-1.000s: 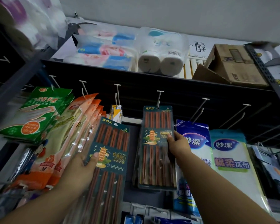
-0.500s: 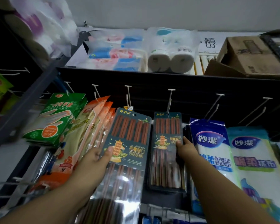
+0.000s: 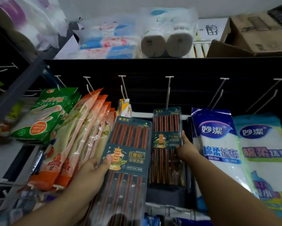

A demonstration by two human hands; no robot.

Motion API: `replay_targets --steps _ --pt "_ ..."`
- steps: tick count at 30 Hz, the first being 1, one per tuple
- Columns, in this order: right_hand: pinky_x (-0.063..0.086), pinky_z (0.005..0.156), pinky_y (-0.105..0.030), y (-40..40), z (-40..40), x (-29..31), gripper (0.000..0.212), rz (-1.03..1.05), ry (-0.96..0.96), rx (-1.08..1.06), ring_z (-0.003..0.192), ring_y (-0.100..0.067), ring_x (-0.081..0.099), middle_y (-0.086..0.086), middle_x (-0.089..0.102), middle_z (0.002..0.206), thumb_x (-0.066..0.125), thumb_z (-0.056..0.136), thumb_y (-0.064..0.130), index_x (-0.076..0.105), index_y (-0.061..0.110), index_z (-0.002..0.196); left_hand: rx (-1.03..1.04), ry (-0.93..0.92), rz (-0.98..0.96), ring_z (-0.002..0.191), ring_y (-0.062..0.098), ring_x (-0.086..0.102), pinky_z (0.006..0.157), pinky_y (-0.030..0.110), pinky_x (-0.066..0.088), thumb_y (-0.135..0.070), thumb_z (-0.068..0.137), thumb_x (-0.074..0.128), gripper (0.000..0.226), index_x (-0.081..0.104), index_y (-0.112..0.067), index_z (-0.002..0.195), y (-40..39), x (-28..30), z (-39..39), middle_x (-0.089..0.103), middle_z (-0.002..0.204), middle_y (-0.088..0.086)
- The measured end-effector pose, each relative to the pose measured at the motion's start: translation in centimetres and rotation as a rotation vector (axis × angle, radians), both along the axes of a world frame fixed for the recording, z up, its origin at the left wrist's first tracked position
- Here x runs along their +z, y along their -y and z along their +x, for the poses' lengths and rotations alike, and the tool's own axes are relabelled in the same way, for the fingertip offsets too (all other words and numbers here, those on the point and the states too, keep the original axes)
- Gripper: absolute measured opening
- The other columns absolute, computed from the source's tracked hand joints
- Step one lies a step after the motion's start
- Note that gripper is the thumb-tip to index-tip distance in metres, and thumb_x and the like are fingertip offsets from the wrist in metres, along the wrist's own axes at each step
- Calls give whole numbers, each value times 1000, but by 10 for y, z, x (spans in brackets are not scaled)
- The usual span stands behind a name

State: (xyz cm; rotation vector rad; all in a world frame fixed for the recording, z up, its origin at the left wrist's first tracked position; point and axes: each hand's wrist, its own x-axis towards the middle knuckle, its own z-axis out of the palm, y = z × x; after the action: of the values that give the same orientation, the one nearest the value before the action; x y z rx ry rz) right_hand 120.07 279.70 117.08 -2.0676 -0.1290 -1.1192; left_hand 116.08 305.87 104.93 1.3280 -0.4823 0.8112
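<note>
Chopsticks in dark teal card packs occupy both hands at a shop rack. The left hand (image 3: 89,173) grasps the near pack (image 3: 128,144) by its left edge. Its thumb is pressed across the printed label and the other fingers are hidden behind the card. This pack sits low in the view, around six o'clock, tilted so its top leans toward one o'clock.

The right hand (image 3: 186,149) grips the hanging pack (image 3: 167,126) at its right edge, at three o'clock of that pack's label. The thumb is on the front and the remaining fingers are out of sight behind. The hanging pack is upright near the middle of the view. Its top is on a white hook (image 3: 168,90) that runs up toward twelve o'clock against the black back panel. The two packs are just beside each other, the near one at nine o'clock of the hanging one.

Orange glove packs (image 3: 81,136) press against the left hand at its nine o'clock, with a green glove pack (image 3: 44,115) at ten o'clock. A blue cloth pack (image 3: 218,144) hangs at three o'clock of the right hand, and a teal cloth pack (image 3: 264,152) hangs beyond it. On the shelf above, paper rolls (image 3: 166,44) lie at twelve o'clock and a cardboard box (image 3: 257,33) at two o'clock.
</note>
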Motion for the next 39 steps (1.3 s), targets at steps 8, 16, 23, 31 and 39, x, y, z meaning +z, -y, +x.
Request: replay_targets --steps 8,16,23,31,39 --pt "36 105 -50 -3 17 0 86 12 -107 -13 128 -39 41 -19 20 154 51 93 8 -4 41 151 31 30 -10 82 12 62 68 25 41 -37 95 50 30 64 -14 80 5 -4 5 68 79 -3" --pt "42 104 -47 -7 11 -9 73 166 55 -137 129 -36 41 -16 25 152 60 91 14 21 26 152 22 13 105 77 11 69 68 22 48 -35 96 47 37 69 -5 90 8 -5 6 75 74 -1" --pt "51 84 -37 -43 -73 -48 40 94 198 202 92 -18 60 -3 59 100 51 95 42 45 12 121 2 -7 43 91 18 66 87 32 50 -42 95 49 33 65 -13 98 7 4 -18 72 91 1" --pt "47 98 -37 -76 -118 -81 68 -20 -136 478 100 -14 61 1 61 108 51 89 58 38 14 139 77 45 56 98 30 61 92 41 47 -60 81 60 63 57 -6 113 5 37 -50 65 106 12" --pt "57 83 -45 -90 -127 -69 53 325 -101 812 92 -26 70 -12 69 110 59 93 38 37 7 129 -30 14 52 82 21 65 65 26 48 -51 93 50 45 60 -11 110 19 69 -73 69 97 7"
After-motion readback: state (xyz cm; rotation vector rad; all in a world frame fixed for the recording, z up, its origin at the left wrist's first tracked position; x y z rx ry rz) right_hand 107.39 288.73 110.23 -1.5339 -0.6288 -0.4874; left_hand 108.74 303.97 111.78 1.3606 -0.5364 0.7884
